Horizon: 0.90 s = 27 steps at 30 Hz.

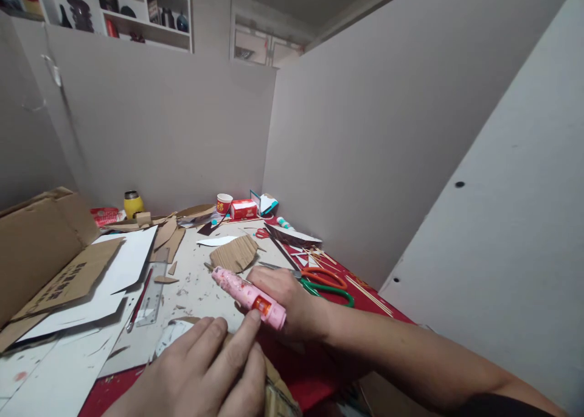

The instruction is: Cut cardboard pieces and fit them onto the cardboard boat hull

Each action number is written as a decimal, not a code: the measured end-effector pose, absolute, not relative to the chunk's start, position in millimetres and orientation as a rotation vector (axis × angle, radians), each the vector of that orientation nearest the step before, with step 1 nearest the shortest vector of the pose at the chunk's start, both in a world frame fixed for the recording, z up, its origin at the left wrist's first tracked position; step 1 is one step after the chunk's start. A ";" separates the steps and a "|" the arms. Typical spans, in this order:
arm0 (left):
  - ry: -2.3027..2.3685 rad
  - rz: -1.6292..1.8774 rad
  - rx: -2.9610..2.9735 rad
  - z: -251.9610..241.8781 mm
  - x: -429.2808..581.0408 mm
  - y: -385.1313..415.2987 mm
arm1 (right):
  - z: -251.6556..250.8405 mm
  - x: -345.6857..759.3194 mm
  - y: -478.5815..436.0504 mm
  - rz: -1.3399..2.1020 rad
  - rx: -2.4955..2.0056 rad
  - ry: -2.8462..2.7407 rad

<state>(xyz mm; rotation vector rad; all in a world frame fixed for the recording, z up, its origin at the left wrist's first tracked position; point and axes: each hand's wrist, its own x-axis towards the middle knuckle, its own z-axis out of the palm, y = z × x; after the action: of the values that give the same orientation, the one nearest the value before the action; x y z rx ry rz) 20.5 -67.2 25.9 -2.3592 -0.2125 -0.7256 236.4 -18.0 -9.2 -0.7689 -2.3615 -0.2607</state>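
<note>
My right hand (287,295) is closed around a pink glue gun (239,290), its nozzle pointing away from me and an orange part showing near the back end. My left hand (196,368) lies low in front of me, fingers bent over a cardboard piece (276,388), mostly hidden under the hand. The left index fingertip touches or almost touches the rear of the glue gun. Just beyond the gun is a cut piece of corrugated cardboard (235,252). Scissors with orange and green handles (326,286) lie beside my right wrist.
A cardboard box (41,240) and white sheets (137,252) cover the left side. A clear ruler (152,295) and dark red pen (140,299) lie on the table. Behind are a yellow jar (133,206), paper cup (224,204) and red box (244,209). Thin sticks (369,295) lie right, along the wall (365,131).
</note>
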 end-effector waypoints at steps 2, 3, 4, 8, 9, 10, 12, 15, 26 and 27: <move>-0.197 -0.718 -2.347 26.0 21.3 -66.3 | -7.7 238.1 -20.5 -0.247 -0.768 -2.404; -0.186 -0.704 -2.345 26.0 21.7 -66.1 | -7.0 239.2 -21.8 -0.233 -0.772 -2.420; -0.173 -0.688 -2.343 25.9 21.9 -66.2 | -6.4 240.2 -22.9 -0.215 -0.774 -2.434; -0.153 -0.598 -2.342 25.9 21.1 -68.7 | -4.4 244.3 -26.1 -0.143 -0.746 -2.475; -0.156 -0.580 -2.332 26.2 21.0 -69.7 | -3.9 245.0 -26.9 -0.136 -0.743 -2.484; -0.165 -0.560 -2.321 26.8 21.2 -70.7 | -3.6 245.5 -27.8 -0.132 -0.745 -2.495; -0.181 -0.527 -2.297 28.4 22.2 -72.9 | -3.4 245.9 -29.8 -0.137 -0.760 -2.525; -0.193 -0.489 -2.272 30.7 24.2 -76.4 | -3.2 245.1 -33.2 -0.095 -0.748 -2.553; -0.162 -0.332 -2.270 25.6 20.8 -79.5 | -1.1 240.4 -41.5 0.066 -0.830 -2.595; -0.164 -0.322 -2.262 24.3 20.8 -79.0 | -1.5 240.2 -41.8 0.051 -0.850 -2.608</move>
<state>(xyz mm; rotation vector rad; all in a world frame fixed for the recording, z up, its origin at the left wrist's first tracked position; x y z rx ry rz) 20.8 -79.0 24.3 -2.2619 -0.1644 -0.3217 240.2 -41.8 -1.5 -0.8503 -2.6079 0.0515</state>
